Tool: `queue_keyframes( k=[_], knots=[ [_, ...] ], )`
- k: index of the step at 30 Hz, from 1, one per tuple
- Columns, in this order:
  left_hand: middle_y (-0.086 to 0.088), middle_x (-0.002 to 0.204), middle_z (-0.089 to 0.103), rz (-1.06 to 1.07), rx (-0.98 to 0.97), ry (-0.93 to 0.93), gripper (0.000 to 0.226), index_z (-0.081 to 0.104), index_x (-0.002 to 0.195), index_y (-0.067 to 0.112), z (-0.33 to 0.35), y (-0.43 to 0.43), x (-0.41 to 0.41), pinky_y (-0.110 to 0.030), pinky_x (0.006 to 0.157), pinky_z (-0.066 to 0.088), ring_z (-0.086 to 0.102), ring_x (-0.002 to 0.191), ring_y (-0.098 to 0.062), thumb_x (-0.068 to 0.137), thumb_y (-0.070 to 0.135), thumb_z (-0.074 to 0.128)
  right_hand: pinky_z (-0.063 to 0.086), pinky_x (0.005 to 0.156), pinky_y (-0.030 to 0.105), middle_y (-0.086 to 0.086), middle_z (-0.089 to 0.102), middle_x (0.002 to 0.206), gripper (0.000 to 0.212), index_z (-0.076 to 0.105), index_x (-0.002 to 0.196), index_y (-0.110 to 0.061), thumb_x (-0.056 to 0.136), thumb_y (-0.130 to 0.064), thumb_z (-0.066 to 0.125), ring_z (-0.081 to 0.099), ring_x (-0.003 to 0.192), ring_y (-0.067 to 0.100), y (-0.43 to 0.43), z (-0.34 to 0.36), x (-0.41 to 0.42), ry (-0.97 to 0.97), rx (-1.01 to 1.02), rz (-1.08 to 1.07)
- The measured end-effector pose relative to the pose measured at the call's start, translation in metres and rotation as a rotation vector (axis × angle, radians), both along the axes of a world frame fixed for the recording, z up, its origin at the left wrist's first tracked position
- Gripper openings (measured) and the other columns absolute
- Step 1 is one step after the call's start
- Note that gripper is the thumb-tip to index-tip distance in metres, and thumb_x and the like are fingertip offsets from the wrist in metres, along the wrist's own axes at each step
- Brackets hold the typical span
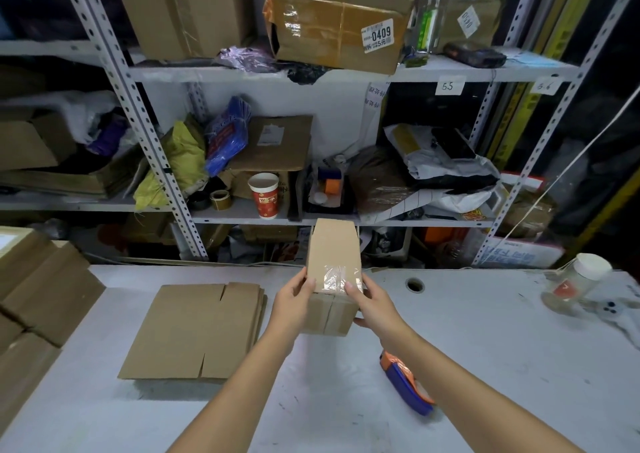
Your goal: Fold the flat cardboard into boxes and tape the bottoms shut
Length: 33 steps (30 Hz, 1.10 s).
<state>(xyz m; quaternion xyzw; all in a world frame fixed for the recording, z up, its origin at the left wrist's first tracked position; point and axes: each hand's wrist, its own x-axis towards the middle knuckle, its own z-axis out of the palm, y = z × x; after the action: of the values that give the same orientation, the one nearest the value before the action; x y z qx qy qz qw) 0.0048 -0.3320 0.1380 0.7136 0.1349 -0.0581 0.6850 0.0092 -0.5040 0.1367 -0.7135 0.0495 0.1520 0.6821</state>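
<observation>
A small folded cardboard box (332,255) is held above the white table (485,348), its taped bottom seam facing me and clear tape wrapping up one side. My left hand (294,296) grips the box's left side with the thumb on top. My right hand (369,302) grips its right side, thumb pressing on the tape. A stack of flat cardboard blanks (194,331) lies on the table to the left of my hands. A blue and orange tape dispenser (407,381) lies on the table below my right forearm.
Assembled brown boxes (38,290) are piled at the table's left edge. A clear jar with a white lid (578,279) lies at the far right, near a cable hole (414,283). Cluttered metal shelves (263,206) with parcels and a red cup stand behind the table.
</observation>
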Motion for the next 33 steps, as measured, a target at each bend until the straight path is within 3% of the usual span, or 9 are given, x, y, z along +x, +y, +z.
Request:
queue_keyframes(
  k=[3,7,10,14,18,21,26,29,33],
  knots=[
    [0.019,0.118,0.068,-0.007,0.012,-0.024,0.030,0.058,0.127,0.046,0.005,0.000,-0.002,-0.022,0.083,0.048,0.060,0.111,-0.002,0.104,0.027,0.052,0.057,0.085,0.025,-0.023,0.066,0.122,0.034,0.054,0.133,-0.048,0.100,-0.041,0.058,0.064,0.112,0.001,0.006,-0.005,0.000,-0.060,-0.018,-0.007],
    [0.020,0.113,0.072,-0.049,0.064,-0.041,0.033,0.062,0.129,0.041,0.001,0.001,-0.006,-0.025,0.088,0.050,0.063,0.111,-0.005,0.097,0.032,0.063,0.051,0.104,0.044,-0.025,0.064,0.125,0.040,0.053,0.132,-0.055,0.093,-0.055,0.061,0.059,0.121,0.006,0.009,-0.016,0.001,-0.089,-0.053,0.014],
    [0.019,0.112,0.073,-0.029,0.083,-0.049,0.037,0.061,0.132,0.039,-0.004,0.001,-0.006,-0.032,0.096,0.052,0.065,0.110,-0.008,0.096,0.031,0.065,0.051,0.101,0.038,-0.029,0.061,0.126,0.041,0.049,0.133,-0.056,0.093,-0.056,0.061,0.056,0.122,0.003,0.010,-0.017,-0.001,-0.087,-0.060,0.029],
    [0.016,0.112,0.073,0.023,0.047,-0.037,0.037,0.061,0.134,0.033,-0.005,0.003,-0.005,-0.023,0.085,0.050,0.065,0.107,-0.005,0.098,0.023,0.062,0.045,0.098,0.025,-0.034,0.053,0.134,0.051,0.043,0.137,-0.055,0.092,-0.055,0.064,0.051,0.127,0.000,0.005,-0.015,-0.004,-0.121,-0.096,0.120],
    [0.012,0.115,0.073,0.037,0.013,-0.001,0.038,0.060,0.136,0.029,-0.004,0.007,-0.001,-0.027,0.089,0.050,0.064,0.110,-0.009,0.099,0.021,0.062,0.027,0.112,0.020,-0.029,0.021,0.152,0.082,0.023,0.155,-0.040,0.089,-0.047,0.071,0.025,0.138,-0.005,-0.009,-0.020,-0.005,-0.302,-0.462,0.103],
    [0.012,0.112,0.074,0.007,0.014,0.018,0.036,0.063,0.133,0.030,-0.005,0.005,0.004,-0.033,0.097,0.050,0.065,0.110,-0.012,0.098,0.021,0.062,0.012,0.121,0.024,-0.020,0.000,0.164,0.077,0.022,0.156,-0.040,0.092,-0.048,0.064,-0.003,0.150,-0.002,-0.019,-0.031,0.002,-0.581,-0.730,0.226],
    [0.008,0.115,0.074,-0.054,0.019,0.062,0.031,0.067,0.128,0.031,-0.010,0.001,0.007,-0.034,0.096,0.050,0.065,0.112,-0.016,0.099,0.025,0.058,0.014,0.121,0.030,-0.006,0.019,0.166,0.067,0.039,0.154,-0.029,0.097,-0.065,0.033,0.002,0.155,0.017,-0.031,-0.039,0.016,-0.829,-0.945,0.328],
    [0.005,0.128,0.068,-0.096,0.032,0.097,0.045,0.052,0.145,0.029,-0.012,0.003,0.005,-0.043,0.106,0.047,0.061,0.120,-0.020,0.100,0.030,0.058,0.015,0.120,0.024,-0.009,0.023,0.164,0.073,0.040,0.153,-0.029,0.095,-0.070,0.027,0.008,0.154,0.010,-0.034,-0.036,0.016,-0.814,-0.922,0.369],
    [0.000,0.162,0.030,-0.136,0.007,0.120,0.087,0.011,0.161,0.025,-0.004,0.008,0.002,-0.041,0.118,0.029,0.031,0.148,-0.022,0.095,0.037,0.066,0.014,0.123,0.027,-0.019,0.023,0.162,0.061,0.036,0.153,-0.039,0.096,-0.061,0.044,0.009,0.152,0.000,-0.035,-0.038,0.012,-0.563,-0.756,0.283]
  ],
)
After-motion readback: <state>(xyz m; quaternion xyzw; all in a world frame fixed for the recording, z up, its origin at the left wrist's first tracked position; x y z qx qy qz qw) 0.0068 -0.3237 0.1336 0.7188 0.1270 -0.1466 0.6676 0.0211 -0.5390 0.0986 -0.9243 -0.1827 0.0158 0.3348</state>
